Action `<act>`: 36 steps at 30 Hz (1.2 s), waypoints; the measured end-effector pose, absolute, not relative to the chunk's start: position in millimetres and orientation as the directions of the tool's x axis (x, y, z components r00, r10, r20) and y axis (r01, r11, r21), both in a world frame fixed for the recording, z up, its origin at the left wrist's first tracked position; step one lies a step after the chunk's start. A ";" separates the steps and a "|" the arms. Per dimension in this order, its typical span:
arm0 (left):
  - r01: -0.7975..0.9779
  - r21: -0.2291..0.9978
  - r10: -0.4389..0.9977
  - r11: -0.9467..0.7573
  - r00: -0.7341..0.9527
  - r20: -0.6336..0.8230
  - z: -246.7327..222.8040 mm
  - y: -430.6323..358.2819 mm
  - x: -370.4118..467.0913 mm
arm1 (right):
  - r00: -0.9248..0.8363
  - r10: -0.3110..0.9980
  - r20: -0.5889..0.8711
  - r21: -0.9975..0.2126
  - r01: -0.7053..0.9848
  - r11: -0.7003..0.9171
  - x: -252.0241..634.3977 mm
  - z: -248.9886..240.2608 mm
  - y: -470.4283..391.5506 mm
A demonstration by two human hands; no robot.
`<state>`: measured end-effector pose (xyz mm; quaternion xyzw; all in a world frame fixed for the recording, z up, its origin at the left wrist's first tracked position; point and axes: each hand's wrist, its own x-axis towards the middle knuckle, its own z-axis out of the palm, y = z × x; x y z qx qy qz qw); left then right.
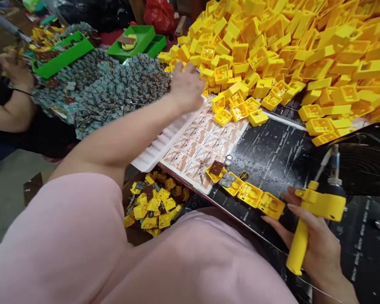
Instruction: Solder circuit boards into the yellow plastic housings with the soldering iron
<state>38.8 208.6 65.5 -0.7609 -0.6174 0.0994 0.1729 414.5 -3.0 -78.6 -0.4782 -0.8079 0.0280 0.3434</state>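
Left hand [187, 86] is at 12 o'clock, at the near edge of the yellow housing pile [259, 46]; fingertips blurred and part hidden, so can't tell if it's gripping anything. Right hand [321, 245], 4 o'clock, is closed around a yellow-handled tool [299, 245], metal barrel pointing to 12; some fingers are behind the handle, and the barrel tip is hard to make out. Row of four yellow housings [249, 195] sits on the black surface [266, 147], also 4 o'clock, between center and right hand. Leftmost holds a brown board [217, 168], next a grey one [228, 180]. One right finger is just beside the end housing, contact unclear. Pile cut off at 1-2 o'clock. Left forearm covers part of the white ribbed tray [145, 158] and grey board heap [114, 88], 10 o'clock. Co-worker's hand [17, 69], also 10, too blurred to read. Loose yellow parts [158, 204] at 7, partly behind pink clothing [193, 257].
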 end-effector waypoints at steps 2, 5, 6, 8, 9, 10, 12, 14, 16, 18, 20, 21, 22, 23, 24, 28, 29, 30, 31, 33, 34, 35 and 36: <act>0.906 -0.416 0.984 -0.078 0.136 0.111 58.9 248.6 -2.8 | -0.336 0.780 0.528 -0.331 0.765 0.553 413.5 -76.5 -0.9; 0.944 -0.325 0.970 0.046 0.035 0.239 38.8 293.2 -55.2 | -0.366 0.749 0.553 -0.266 0.774 0.575 409.9 -72.5 1.9; 0.964 -0.263 0.959 0.034 0.042 0.281 35.1 301.4 -67.3 | -0.362 0.738 0.569 -0.262 0.771 0.580 408.8 -71.2 2.5; 0.992 -0.125 0.922 -0.011 0.058 0.383 39.1 303.6 -80.5 | -0.354 0.728 0.587 -0.271 0.762 0.589 407.5 -68.9 3.6; 0.997 -0.060 0.905 -0.045 0.066 0.419 47.1 297.1 -81.2 | -0.350 0.729 0.589 -0.275 0.761 0.588 407.3 -68.0 4.2; 0.997 0.000 0.896 -0.082 0.073 0.439 58.1 285.8 -78.0 | -0.349 0.725 0.594 -0.271 0.762 0.588 407.4 -67.2 5.0; 0.987 0.102 0.921 -0.126 0.078 0.382 83.2 253.3 -60.7 | -0.358 0.697 0.622 -0.232 0.766 0.600 407.9 -65.4 6.7; 0.942 0.283 0.937 -0.179 0.076 0.340 102.1 216.8 -33.4 | -0.370 0.659 0.655 -0.188 0.765 0.616 408.2 -62.5 8.2; 0.801 0.520 0.955 -0.296 0.245 0.166 107.1 185.5 -2.0 | -0.362 0.643 0.675 -0.218 0.735 0.642 407.7 -57.2 8.1; 0.617 0.730 0.911 -0.294 0.411 0.019 98.2 162.8 29.7 | -0.313 0.651 0.692 -0.321 0.674 0.666 405.7 -48.6 5.9; 0.462 0.867 0.860 -0.188 0.504 -0.082 81.2 146.1 61.1 | -0.249 0.655 0.713 -0.400 0.623 0.672 401.6 -36.8 2.4; 0.397 0.911 0.835 -0.111 0.534 -0.131 71.9 138.5 76.7 | -0.232 0.657 0.717 -0.417 0.613 0.672 398.8 -30.2 0.8; 0.331 0.943 0.801 -0.020 0.569 -0.183 62.7 130.9 91.9 | -0.220 0.656 0.722 -0.428 0.603 0.673 395.4 -23.4 -0.4; 0.266 0.960 0.753 0.087 0.613 -0.238 54.3 123.0 106.5 | -0.212 0.663 0.718 -0.456 0.576 0.678 391.7 -17.0 -1.1; 0.201 0.958 0.697 0.206 0.657 -0.288 46.5 114.9 120.2 | -0.242 0.671 0.701 -0.479 0.537 0.694 388.0 -11.2 -1.2; 0.035 0.786 0.476 0.617 0.779 -0.408 21.3 85.9 157.3 | -0.217 0.634 0.742 -0.507 0.436 0.743 379.0 0.2 1.6; 0.022 0.761 0.464 0.648 0.781 -0.417 16.2 81.1 161.1 | -0.198 0.613 0.765 -0.492 0.434 0.755 379.4 0.3 2.0; 0.014 0.773 0.487 0.635 0.769 -0.414 11.7 77.3 162.6 | -0.177 0.596 0.783 -0.478 0.440 0.760 380.8 -0.2 1.8; 0.019 0.817 0.531 0.576 0.751 -0.392 8.1 74.6 162.4 | -0.163 0.587 0.793 -0.469 0.450 0.760 382.9 -0.9 1.1; 0.057 0.938 0.641 0.342 0.716 -0.277 4.3 70.9 158.5 | -0.172 0.596 0.784 -0.459 0.486 0.744 387.9 -2.2 -1.6; 0.080 0.976 0.669 0.204 0.716 -0.199 4.2 69.4 156.2 | -0.187 0.607 0.772 -0.452 0.510 0.732 390.0 -2.6 -3.3; 0.095 0.992 0.677 0.084 0.725 -0.127 5.0 67.7 154.4 | -0.200 0.617 0.761 -0.444 0.532 0.720 391.5 -2.8 -5.1; 0.100 0.995 0.675 0.005 0.734 -0.077 6.3 65.9 153.5 | -0.209 0.622 0.755 -0.435 0.550 0.713 392.1 -2.9 -6.8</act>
